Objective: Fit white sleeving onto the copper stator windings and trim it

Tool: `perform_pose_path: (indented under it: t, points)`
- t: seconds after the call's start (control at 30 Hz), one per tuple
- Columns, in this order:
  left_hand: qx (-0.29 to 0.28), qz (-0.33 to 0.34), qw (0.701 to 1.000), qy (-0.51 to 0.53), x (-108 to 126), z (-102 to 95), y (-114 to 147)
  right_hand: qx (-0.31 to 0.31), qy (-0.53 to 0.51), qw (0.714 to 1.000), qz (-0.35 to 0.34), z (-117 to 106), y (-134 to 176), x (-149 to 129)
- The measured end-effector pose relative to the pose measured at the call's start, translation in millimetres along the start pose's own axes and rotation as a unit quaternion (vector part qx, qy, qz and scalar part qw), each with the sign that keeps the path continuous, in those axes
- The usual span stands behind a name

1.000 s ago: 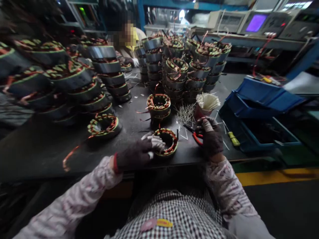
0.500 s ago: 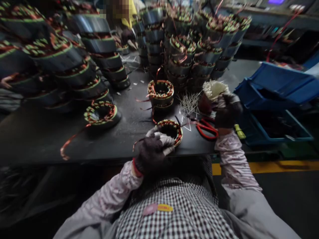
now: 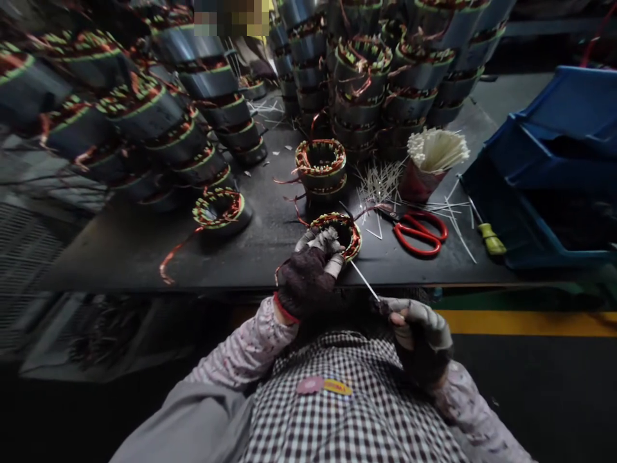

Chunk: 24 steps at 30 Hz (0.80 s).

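Note:
My left hand (image 3: 311,273), in a dark glove with taped fingertips, grips the near left rim of a copper-wound motor stator (image 3: 355,241), fingers reaching into its bore. Down to the right, my right hand (image 3: 414,328) is closed on one end of a thin white cable tie (image 3: 365,281). The tie's other end meets the stator's near right edge. Behind stands another wound stator (image 3: 321,177), with copper leads hanging out; a further stator (image 3: 224,218) lies at left, its lead stretched towards the table edge.
Red-handled scissors (image 3: 421,235) lie right of the stator, near loose white strips (image 3: 380,183) and a cup (image 3: 421,183) of cable ties. A yellow-handled screwdriver (image 3: 490,239) lies beside blue bins (image 3: 540,251). Tall stator stacks (image 3: 164,119) line the back; a partly visible person is behind them.
My right hand has come from the cup of ties down to the table's front edge, now with a white cable tie. My left hand stays on the stator. The view has shifted.

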<state>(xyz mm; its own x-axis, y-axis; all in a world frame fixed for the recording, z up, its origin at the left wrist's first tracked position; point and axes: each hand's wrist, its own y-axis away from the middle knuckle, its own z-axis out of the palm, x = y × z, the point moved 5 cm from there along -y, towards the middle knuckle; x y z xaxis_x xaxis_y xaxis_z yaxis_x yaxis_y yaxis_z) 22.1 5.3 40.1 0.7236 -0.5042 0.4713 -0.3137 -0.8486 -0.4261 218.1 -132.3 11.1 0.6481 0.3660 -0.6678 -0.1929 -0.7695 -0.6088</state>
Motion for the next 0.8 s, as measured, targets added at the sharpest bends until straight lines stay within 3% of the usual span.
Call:
perform_pose_path:
  t: [0.1,0.2,0.3,0.4,0.53,0.67,0.8]
  points:
    - [-0.009,-0.008,1.0,0.006,4,0.6,-5,-0.01,-0.047,0.998,-0.033,14,-18,-1]
    - [-0.006,-0.066,0.993,0.093,1,8.4,-6,0.015,-0.1,0.994,-0.031,26,-36,2]
    - [0.031,-0.14,0.962,0.231,-8,17.5,-2,0.014,-0.152,0.987,0.044,35,-53,13]
    - [0.05,-0.109,0.956,0.267,-8,17.9,-1,-0.056,-0.207,0.967,0.138,42,-68,22]
    - [0.034,-0.065,0.961,0.266,-3,13.1,-3,-0.163,-0.169,0.967,0.097,44,-84,10]
    - [0.023,-0.087,0.96,0.264,-2,10.9,-4,-0.164,-0.103,0.981,0.036,46,-93,0]
    - [-0.004,-0.095,0.967,0.237,0,6.7,-5,-0.179,-0.038,0.982,0.046,55,-96,5]
